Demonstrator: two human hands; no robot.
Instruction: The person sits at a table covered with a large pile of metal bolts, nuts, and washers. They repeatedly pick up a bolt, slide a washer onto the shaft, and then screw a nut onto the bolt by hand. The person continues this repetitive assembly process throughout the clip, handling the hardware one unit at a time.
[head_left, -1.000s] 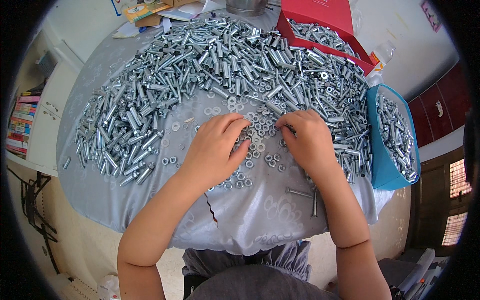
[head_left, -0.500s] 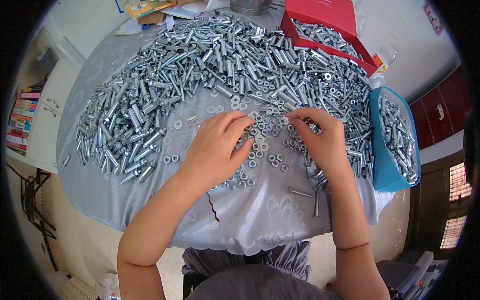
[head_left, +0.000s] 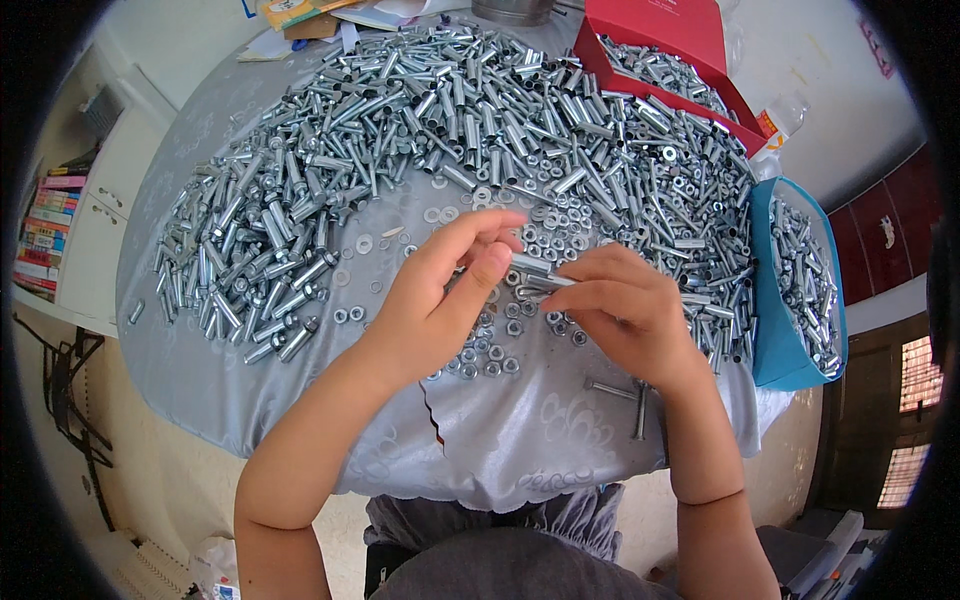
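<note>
My left hand [head_left: 440,295] and my right hand [head_left: 625,310] are raised a little above the table and meet over its middle. Between their fingertips they hold one silver bolt [head_left: 538,272], lying almost level. The right thumb and forefinger pinch its right end; the left fingers close on its left end. Below the hands lie loose nuts and washers [head_left: 490,350] on the grey cloth. A broad heap of silver bolts and sleeves [head_left: 420,110] covers the far half of the table.
A red box [head_left: 700,40] with more bolts stands at the back right. A blue tray [head_left: 770,330] full of bolts sits at the right edge. Two loose bolts [head_left: 630,395] lie near the front right. Books [head_left: 45,230] stand on a shelf at left.
Both hands have lifted off the nuts on the cloth and come together. They now hold a bolt between them that the earlier frames did not show in hand.
</note>
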